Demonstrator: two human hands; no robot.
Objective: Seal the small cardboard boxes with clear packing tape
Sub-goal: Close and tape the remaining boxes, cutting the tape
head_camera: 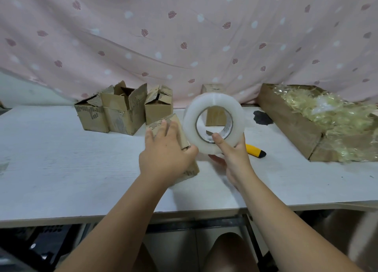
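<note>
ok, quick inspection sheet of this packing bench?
surface: white table, dark stain near the back.
job's things: tape roll held upright; small box under the left hand; open boxes back left; lone box behind the roll.
clutter: yellow knife beside the right hand; carton of shredded filler at right.
grippers: left hand presses on the box; right hand grips the roll, thumb in its core.
cables: nothing seen.
surroundings: pink leaf-print curtain behind.

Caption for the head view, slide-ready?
Left hand presses a small cardboard box while right hand holds a clear tape roll above the white table.
</note>
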